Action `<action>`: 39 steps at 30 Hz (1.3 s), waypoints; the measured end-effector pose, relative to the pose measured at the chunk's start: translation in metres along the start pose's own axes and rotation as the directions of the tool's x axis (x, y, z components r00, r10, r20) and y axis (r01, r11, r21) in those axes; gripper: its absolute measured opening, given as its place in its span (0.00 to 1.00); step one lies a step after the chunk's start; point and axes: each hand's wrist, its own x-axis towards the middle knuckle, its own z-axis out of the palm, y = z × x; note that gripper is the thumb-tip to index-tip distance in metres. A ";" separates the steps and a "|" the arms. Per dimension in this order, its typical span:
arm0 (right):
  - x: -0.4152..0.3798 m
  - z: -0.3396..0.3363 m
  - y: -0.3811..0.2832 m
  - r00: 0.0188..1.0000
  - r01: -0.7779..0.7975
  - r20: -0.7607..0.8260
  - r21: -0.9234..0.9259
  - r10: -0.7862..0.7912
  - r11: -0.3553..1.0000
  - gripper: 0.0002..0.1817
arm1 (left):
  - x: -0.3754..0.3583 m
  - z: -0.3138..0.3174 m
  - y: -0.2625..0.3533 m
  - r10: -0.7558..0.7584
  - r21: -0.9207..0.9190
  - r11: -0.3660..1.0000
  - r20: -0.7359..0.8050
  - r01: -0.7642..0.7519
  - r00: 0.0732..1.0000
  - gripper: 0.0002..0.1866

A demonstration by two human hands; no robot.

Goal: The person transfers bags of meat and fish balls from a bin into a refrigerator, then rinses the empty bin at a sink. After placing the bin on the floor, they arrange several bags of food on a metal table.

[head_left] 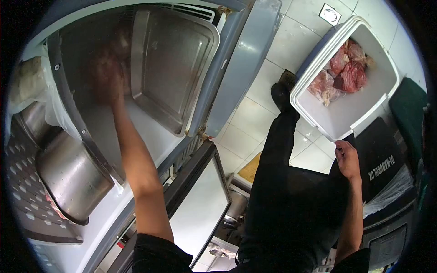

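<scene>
Inside an open fridge-like cabinet, my left hand (107,75) reaches in beside a metal tray (175,68) that leans along the cabinet's side. The hand is smeared by motion, so its fingers and anything in them cannot be made out. My right hand (348,159) is closed on the near corner of a white bin (327,116). Red meat in clear plastic bags (353,75) lies in the bin.
A steel container (73,173) rests on a perforated shelf (25,182) at the left, near a plastic-wrapped item (29,84). The cabinet door edge (241,68) stands right of the tray. A black crate (387,236) is at the lower right, and a drain (330,14) is at the top.
</scene>
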 end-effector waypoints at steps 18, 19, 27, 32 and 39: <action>0.002 -0.007 0.003 0.999 -0.043 0.009 0.055 0.042 0.998 0.15 | -0.001 0.075 0.180 0.279 -0.247 0.947 0.316 -0.206 0.907 0.23; 0.001 -0.008 0.004 0.999 -0.035 0.004 0.039 0.035 0.999 0.15 | -0.003 0.077 0.179 0.270 -0.237 0.949 0.281 -0.206 0.921 0.24; -0.016 -0.011 0.031 1.000 -0.021 0.004 0.077 0.021 0.997 0.15 | -0.038 0.036 0.203 0.077 -0.412 0.909 0.030 -0.058 0.997 0.22; -0.022 -0.028 0.037 1.000 -0.011 0.008 0.137 0.010 0.990 0.15 | -0.126 -0.017 0.280 -0.046 -0.543 0.838 0.015 0.047 0.999 0.14; 0.009 -0.059 0.051 0.994 0.061 -0.099 0.129 -0.048 0.990 0.21 | -0.240 -0.040 0.394 0.341 -0.717 0.601 0.630 0.353 0.698 0.15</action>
